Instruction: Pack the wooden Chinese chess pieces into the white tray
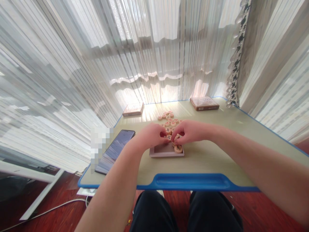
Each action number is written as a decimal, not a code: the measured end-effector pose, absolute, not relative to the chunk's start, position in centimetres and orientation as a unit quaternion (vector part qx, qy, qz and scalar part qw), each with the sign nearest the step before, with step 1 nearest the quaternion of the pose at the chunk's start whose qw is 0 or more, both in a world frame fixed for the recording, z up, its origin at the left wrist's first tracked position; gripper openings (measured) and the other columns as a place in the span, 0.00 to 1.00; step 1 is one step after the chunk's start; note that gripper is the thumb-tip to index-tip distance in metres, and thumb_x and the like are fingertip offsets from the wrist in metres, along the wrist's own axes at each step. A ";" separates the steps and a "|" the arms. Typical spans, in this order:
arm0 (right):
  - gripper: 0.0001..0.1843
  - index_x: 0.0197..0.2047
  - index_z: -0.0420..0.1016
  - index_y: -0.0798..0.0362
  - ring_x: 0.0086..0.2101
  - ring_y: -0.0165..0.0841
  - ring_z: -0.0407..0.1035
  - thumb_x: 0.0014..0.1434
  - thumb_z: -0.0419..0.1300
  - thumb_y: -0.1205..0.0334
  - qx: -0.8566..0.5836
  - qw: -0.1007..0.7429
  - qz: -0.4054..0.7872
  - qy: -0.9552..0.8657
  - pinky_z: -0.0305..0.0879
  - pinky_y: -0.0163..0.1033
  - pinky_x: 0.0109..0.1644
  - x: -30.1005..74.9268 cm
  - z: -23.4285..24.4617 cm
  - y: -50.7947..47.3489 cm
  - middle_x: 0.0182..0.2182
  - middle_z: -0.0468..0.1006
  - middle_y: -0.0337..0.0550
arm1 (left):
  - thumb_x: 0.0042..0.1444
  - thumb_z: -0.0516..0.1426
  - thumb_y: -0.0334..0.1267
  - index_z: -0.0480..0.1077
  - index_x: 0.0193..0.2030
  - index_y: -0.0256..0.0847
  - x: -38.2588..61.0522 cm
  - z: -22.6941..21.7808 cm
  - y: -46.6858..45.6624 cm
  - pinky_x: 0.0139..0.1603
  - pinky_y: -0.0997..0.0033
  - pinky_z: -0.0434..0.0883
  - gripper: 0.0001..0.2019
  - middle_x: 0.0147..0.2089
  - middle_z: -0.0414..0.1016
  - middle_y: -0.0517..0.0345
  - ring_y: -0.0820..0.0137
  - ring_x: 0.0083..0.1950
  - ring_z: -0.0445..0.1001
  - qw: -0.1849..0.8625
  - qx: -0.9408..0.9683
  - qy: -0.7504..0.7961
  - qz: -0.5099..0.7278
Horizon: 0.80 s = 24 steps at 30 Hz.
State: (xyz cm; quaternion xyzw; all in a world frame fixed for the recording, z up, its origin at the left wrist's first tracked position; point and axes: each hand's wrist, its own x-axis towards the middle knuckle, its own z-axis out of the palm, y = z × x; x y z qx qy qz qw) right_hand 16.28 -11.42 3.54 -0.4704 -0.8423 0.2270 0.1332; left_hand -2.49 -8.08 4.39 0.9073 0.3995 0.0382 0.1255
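Note:
My left hand reaches over a shallow open box, its thumb and fingertips closed at the edge of a round wooden Chinese chess piece with a black character. Close beside it, my right hand curls downward, fingers pinched at another piece that they partly cover. One black-marked piece lies in the box's near right corner, below my right fingertips. Beyond both hands, several red-marked pieces are scattered loosely on the table. The far side of the box is hidden by hands and pieces.
A phone lies on the left of the blue-edged table. Flat boxes stand at the back left and back right. Sheer curtains hang behind. A blue tray groove runs along the front edge, above my knees.

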 end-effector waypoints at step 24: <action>0.12 0.30 0.78 0.54 0.19 0.24 0.53 0.45 0.54 0.65 -0.504 0.248 0.256 -0.787 0.48 0.32 0.23 16.9 3.3 -11.0 0.15 0.61 0.31 | 0.41 0.58 0.52 0.69 0.23 0.39 -2.1 4.0 -8.3 0.24 0.72 0.52 0.16 0.22 0.68 0.60 0.73 0.24 0.62 0.076 0.907 0.412 0.029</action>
